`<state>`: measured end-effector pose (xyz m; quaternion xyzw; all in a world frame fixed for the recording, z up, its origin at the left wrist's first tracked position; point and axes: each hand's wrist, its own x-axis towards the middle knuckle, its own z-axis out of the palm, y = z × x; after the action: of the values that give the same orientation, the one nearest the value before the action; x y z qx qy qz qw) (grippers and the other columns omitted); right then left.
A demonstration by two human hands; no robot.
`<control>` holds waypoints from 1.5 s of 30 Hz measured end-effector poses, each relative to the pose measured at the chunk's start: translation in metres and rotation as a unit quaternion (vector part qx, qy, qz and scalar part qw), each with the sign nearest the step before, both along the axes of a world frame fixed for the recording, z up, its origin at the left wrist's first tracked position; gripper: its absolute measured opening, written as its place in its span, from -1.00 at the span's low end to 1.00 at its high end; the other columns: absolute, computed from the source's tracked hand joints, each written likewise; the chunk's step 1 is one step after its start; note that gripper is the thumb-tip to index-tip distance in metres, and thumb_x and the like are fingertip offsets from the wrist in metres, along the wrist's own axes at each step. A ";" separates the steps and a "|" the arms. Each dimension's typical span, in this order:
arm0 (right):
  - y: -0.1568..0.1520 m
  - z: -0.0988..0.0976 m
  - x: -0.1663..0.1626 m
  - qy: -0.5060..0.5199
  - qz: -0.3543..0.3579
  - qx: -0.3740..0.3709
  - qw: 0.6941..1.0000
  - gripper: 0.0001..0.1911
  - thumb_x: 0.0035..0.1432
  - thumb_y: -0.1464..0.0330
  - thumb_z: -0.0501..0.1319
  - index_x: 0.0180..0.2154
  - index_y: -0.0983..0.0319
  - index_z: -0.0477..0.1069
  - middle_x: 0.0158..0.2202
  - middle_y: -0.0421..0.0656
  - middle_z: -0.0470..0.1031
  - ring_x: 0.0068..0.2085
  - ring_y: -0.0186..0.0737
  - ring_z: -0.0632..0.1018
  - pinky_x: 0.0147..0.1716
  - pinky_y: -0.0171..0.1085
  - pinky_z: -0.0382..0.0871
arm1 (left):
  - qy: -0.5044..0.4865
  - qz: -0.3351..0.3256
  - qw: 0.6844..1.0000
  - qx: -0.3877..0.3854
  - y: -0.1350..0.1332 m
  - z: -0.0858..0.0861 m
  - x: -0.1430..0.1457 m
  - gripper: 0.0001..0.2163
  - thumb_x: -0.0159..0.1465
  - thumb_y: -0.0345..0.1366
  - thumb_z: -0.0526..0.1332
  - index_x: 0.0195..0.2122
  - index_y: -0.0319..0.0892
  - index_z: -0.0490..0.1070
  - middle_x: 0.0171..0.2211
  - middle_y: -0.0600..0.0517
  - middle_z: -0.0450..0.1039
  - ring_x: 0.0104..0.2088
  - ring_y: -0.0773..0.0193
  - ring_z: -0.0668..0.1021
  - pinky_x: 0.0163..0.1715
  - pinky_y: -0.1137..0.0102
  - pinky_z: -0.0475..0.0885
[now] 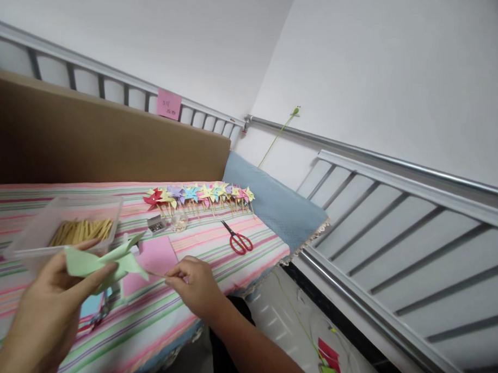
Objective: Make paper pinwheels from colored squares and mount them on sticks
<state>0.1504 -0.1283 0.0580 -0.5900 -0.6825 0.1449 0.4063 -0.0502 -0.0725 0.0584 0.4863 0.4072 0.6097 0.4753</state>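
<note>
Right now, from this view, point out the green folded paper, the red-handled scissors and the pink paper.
Green folded paper [127,262]: head view, on its folded middle.
Red-handled scissors [233,235]: head view, where blades and handles meet.
Pink paper [159,254]: head view, on its bare upper surface.

The green pinwheel [126,263] is matt paper, the box [37,232] smooth plastic, the sticks [80,233] apparently wood.

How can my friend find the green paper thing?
Look at the striped cloth, then the clear plastic box on the left. Just in front of the box, the left hand holds the pale green folded paper. Unlike the colourful pinwheels in a row farther back, this one is up in a hand.
</note>
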 end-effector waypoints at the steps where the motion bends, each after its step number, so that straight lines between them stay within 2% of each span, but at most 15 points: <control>1: -0.003 -0.003 0.002 0.009 -0.002 -0.007 1.000 -0.96 -0.04 0.46 0.33 -0.46 0.22 0.53 -0.50 -0.23 0.47 -0.41 -0.34 0.48 -0.41 -0.39 0.30 | -0.030 -0.018 0.998 -0.045 -0.005 0.005 0.006 -0.57 -0.03 -0.27 0.40 -0.11 -0.08 0.41 -0.44 0.11 0.50 -0.47 0.29 0.54 -0.53 0.49 0.48; 3: -0.010 -0.009 0.007 0.035 -0.006 -0.021 0.999 -0.94 -0.04 0.50 0.30 -0.48 0.24 0.52 -0.50 -0.23 0.46 -0.42 -0.33 0.47 -0.39 -0.37 0.30 | -0.051 -0.010 0.996 -0.072 -0.014 0.013 0.018 -0.50 -0.11 -0.28 0.44 -0.09 -0.13 0.42 -0.43 0.11 0.48 -0.52 0.37 0.49 -0.58 0.54 0.43; 5: -0.015 -0.014 0.014 0.076 -0.007 -0.040 0.996 -0.91 -0.06 0.52 0.28 -0.52 0.24 0.50 -0.52 -0.23 0.46 -0.43 -0.32 0.46 -0.40 -0.35 0.29 | -0.055 -0.033 0.994 -0.087 -0.020 0.018 0.026 -0.43 -0.14 -0.27 0.45 -0.06 -0.20 0.39 -0.40 0.06 0.49 -0.49 0.32 0.51 -0.55 0.48 0.45; 7: -0.018 -0.020 0.025 0.146 -0.009 -0.074 0.987 -0.93 -0.05 0.47 0.26 -0.53 0.25 0.48 -0.53 -0.22 0.46 -0.45 -0.31 0.45 -0.41 -0.34 0.29 | -0.060 -0.024 0.996 -0.068 -0.024 0.018 0.028 -0.41 -0.14 -0.25 0.44 -0.05 -0.21 0.37 -0.31 -0.01 0.51 -0.34 0.25 0.55 -0.36 0.40 0.48; 9: -0.018 -0.026 0.037 0.228 -0.014 -0.111 0.967 -0.92 -0.04 0.39 0.27 -0.53 0.26 0.46 -0.56 -0.23 0.45 -0.49 -0.32 0.43 -0.45 -0.33 0.27 | -0.055 0.003 0.997 -0.052 -0.028 0.014 0.022 -0.40 -0.12 -0.24 0.44 -0.02 -0.17 0.35 -0.19 -0.07 0.51 -0.17 0.19 0.54 -0.15 0.30 0.45; 12: -0.020 -0.032 0.052 0.309 -0.023 -0.145 0.940 -0.85 -0.11 0.31 0.29 -0.55 0.27 0.44 -0.64 -0.27 0.38 -0.56 -0.35 0.36 -0.52 -0.34 0.22 | -0.014 0.047 0.995 -0.090 -0.039 0.002 0.009 -0.48 -0.07 -0.19 0.41 -0.06 -0.17 0.39 -0.12 -0.11 0.49 -0.06 0.14 0.50 -0.03 0.26 0.37; 17: -0.030 -0.028 0.066 0.371 -0.015 -0.144 0.917 -0.81 -0.17 0.27 0.30 -0.58 0.27 0.42 -0.66 -0.28 0.35 -0.57 -0.38 0.32 -0.53 -0.35 0.17 | 0.063 0.028 0.992 -0.108 -0.058 -0.013 0.014 -0.55 -0.03 -0.14 0.38 -0.14 -0.22 0.43 -0.17 -0.12 0.51 -0.11 0.10 0.52 -0.11 0.26 0.40; 22: -0.045 -0.021 0.076 0.377 -0.013 -0.146 0.914 -0.82 -0.20 0.27 0.31 -0.58 0.26 0.43 -0.64 -0.26 0.38 -0.55 -0.34 0.35 -0.50 -0.33 0.20 | 0.158 0.047 0.986 -0.007 -0.069 -0.010 0.052 -0.58 0.01 -0.14 0.33 -0.12 -0.21 0.43 -0.16 -0.12 0.51 -0.16 0.10 0.54 -0.10 0.18 0.41; 27: -0.065 -0.018 0.085 0.358 -0.003 -0.140 0.923 -0.86 -0.16 0.29 0.28 -0.55 0.25 0.44 -0.60 -0.24 0.40 -0.52 -0.31 0.38 -0.47 -0.32 0.22 | 0.280 0.103 0.942 0.155 -0.080 0.004 0.080 -0.76 0.10 -0.23 0.28 -0.19 -0.14 0.48 -0.13 -0.08 0.47 -0.05 0.11 0.48 0.04 0.15 0.30; 30: -0.075 -0.012 0.091 0.344 -0.001 -0.138 0.929 -0.85 -0.13 0.28 0.27 -0.53 0.25 0.44 -0.58 -0.23 0.42 -0.51 -0.30 0.39 -0.46 -0.32 0.22 | 0.259 0.113 0.945 0.163 -0.088 0.014 0.084 -0.78 0.15 -0.22 0.24 -0.19 -0.15 0.47 -0.09 -0.09 0.46 -0.01 0.11 0.46 0.07 0.15 0.27; 32: -0.081 -0.007 0.095 0.336 0.001 -0.139 0.932 -0.84 -0.13 0.28 0.27 -0.52 0.25 0.44 -0.56 -0.22 0.43 -0.50 -0.30 0.39 -0.45 -0.32 0.23 | 0.211 0.095 0.964 0.131 -0.090 0.021 0.080 -0.71 0.16 -0.21 0.24 -0.10 -0.15 0.42 -0.05 -0.11 0.45 -0.01 0.10 0.47 0.04 0.14 0.31; 34: -0.086 -0.001 0.100 0.325 0.005 -0.143 0.935 -0.83 -0.14 0.27 0.27 -0.53 0.25 0.44 -0.57 -0.22 0.42 -0.50 -0.30 0.39 -0.45 -0.31 0.22 | 0.179 0.046 0.977 0.109 -0.089 0.031 0.071 -0.59 0.14 -0.22 0.26 0.03 -0.13 0.32 0.00 -0.12 0.41 -0.03 0.11 0.48 0.00 0.15 0.36; 37: -0.092 0.009 0.106 0.305 0.021 -0.154 0.940 -0.82 -0.14 0.26 0.27 -0.53 0.25 0.44 -0.59 -0.23 0.39 -0.51 -0.31 0.37 -0.46 -0.32 0.22 | 0.232 -0.045 0.964 0.123 -0.088 0.052 0.053 -0.47 0.13 -0.27 0.26 0.14 -0.07 0.19 0.06 -0.12 0.36 -0.03 0.15 0.49 0.00 0.14 0.36; 41: -0.098 0.023 0.110 0.260 0.050 -0.175 0.948 -0.83 -0.14 0.26 0.27 -0.53 0.26 0.45 -0.61 -0.24 0.38 -0.53 -0.32 0.35 -0.47 -0.32 0.20 | 0.319 -0.127 0.933 0.109 -0.091 0.078 0.034 -0.50 0.07 -0.34 0.30 0.06 -0.07 0.28 0.06 -0.09 0.36 -0.01 0.13 0.47 -0.02 0.13 0.36; 45: -0.103 0.033 0.109 0.218 0.081 -0.194 0.953 -0.82 -0.13 0.26 0.25 -0.53 0.26 0.45 -0.61 -0.24 0.39 -0.54 -0.32 0.35 -0.49 -0.33 0.19 | 0.324 -0.178 0.928 0.050 -0.098 0.087 0.029 -0.63 0.01 -0.37 0.32 -0.12 -0.12 0.37 -0.06 -0.06 0.42 -0.09 0.16 0.50 -0.18 0.26 0.43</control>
<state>0.2598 -0.2309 0.0912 -0.5543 -0.5816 0.4321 0.4096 -0.0207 -0.1704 0.1452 0.7452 0.4146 0.3435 0.3934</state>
